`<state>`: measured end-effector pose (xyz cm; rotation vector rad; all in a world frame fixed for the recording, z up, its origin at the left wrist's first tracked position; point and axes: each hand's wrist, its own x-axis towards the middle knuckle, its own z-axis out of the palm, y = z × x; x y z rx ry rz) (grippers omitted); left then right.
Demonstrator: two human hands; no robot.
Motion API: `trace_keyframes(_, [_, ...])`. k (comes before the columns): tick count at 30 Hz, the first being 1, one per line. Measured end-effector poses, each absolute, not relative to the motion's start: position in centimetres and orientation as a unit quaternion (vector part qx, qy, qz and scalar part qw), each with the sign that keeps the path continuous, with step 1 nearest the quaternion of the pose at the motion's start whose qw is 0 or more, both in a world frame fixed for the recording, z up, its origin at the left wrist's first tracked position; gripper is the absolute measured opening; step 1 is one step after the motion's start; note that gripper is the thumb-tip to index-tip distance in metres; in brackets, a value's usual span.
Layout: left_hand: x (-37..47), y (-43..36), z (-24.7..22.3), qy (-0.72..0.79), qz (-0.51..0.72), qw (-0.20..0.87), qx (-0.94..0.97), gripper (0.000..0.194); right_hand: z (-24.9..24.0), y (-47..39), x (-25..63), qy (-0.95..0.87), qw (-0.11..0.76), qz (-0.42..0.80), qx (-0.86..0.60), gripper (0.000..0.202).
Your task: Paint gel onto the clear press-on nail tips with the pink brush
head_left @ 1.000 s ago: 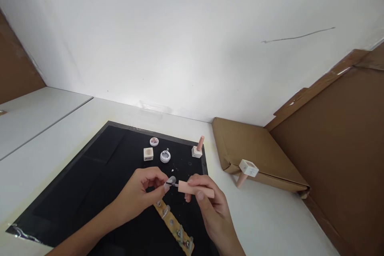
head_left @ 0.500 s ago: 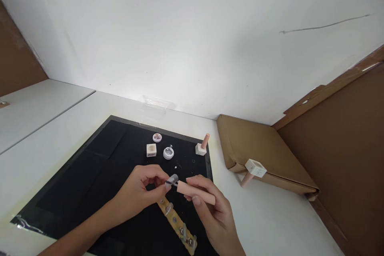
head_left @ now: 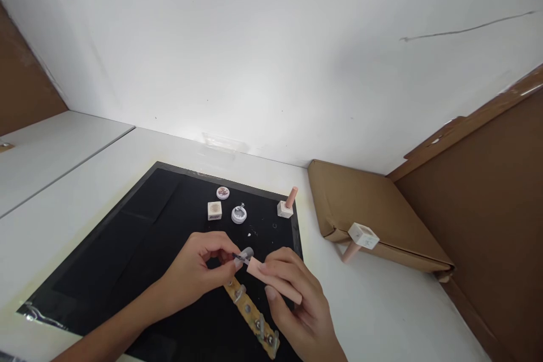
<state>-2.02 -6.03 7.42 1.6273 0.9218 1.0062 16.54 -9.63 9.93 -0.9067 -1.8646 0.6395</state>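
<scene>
My left hand (head_left: 199, 271) pinches a small clear false nail tip (head_left: 246, 254) between thumb and forefinger, over the black mat (head_left: 127, 243). A pink brush cap (head_left: 271, 281) is held in my right hand (head_left: 297, 300), its dark bristle end touching the nail tip. Below the hands lies a tan strip (head_left: 252, 317) with several nail tips stuck along it. Farther back on the mat stand an open square polish bottle (head_left: 214, 210), a round white jar (head_left: 238, 214), a round patterned jar (head_left: 223, 193) and a capped pink-topped bottle (head_left: 286, 205).
A flat brown cardboard box (head_left: 373, 220) lies on the white table to the right, with another pink-capped bottle (head_left: 358, 240) tipped against its edge. Brown board (head_left: 487, 203) rises at the right. The white wall (head_left: 271, 56) stands close behind.
The right hand has tilted the pink cap more steeply and slid a little lower, keeping the brush on the nail tip. The view has shifted slightly.
</scene>
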Motion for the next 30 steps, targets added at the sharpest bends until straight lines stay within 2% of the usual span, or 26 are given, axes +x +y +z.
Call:
trace_keyframes(5, [-2.01,-5.99,7.73,0.374,0.421,0.489,0.666,0.016,9.76,-9.63,16.7,-0.758,0.48,0.235,-0.375,0.036])
trace_keyframes(13, [-2.05,-5.6,7.7,0.38,0.409,0.452,0.696,0.015,9.5,-9.47,17.34,-0.67,0.546,0.291,-0.41,0.005])
trace_keyframes(20, [-1.97,-5.71,7.41,0.374,0.407,0.433,0.712,0.015,9.38,-9.51,16.66,-0.705,0.501,0.3,-0.401,0.011])
trace_keyframes(26, [-1.76,-5.69,7.25,0.369,0.406,0.425,0.72,0.016,9.49,-9.33,16.8,-0.682,0.529,0.227,-0.452,0.015])
trace_keyframes(30, [-1.68,-5.64,6.99,0.37,0.417,0.402,0.726,0.015,9.66,-9.5,16.88,-0.705,0.51,0.257,-0.42,0.01])
